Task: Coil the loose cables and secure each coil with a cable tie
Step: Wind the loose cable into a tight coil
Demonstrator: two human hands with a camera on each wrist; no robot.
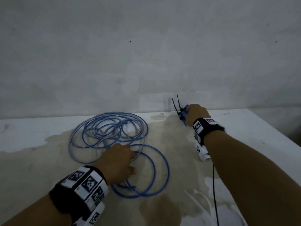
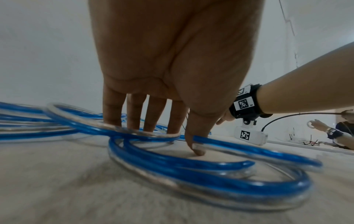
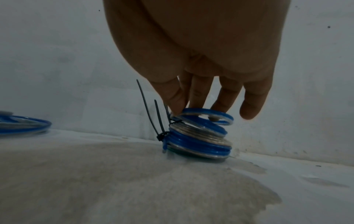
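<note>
A long blue and clear cable [image 1: 110, 132] lies in loose loops on the white table [image 1: 24, 128]. My left hand [image 1: 132, 162] reaches down onto the near loops. Its fingers [image 2: 134, 115] are straight and stand behind one strand of the cable [image 2: 210, 171], with the thumb tip on the table inside a loop. Far right by the wall sits a small tied coil [image 1: 183, 115] with black cable ties [image 1: 175, 105] sticking up. My right hand [image 1: 187, 110] pinches the top ring of that coil [image 3: 199, 144] between thumb and forefinger, beside the ties [image 3: 151, 121].
A grey wall [image 1: 146, 54] rises right behind the table. A large beige stain [image 1: 171, 152] covers the middle of the tabletop. A thin black wire [image 1: 215, 185] hangs from my right wrist. The table's right edge [image 1: 280, 132] drops off. Another person [image 2: 343, 130] works far off.
</note>
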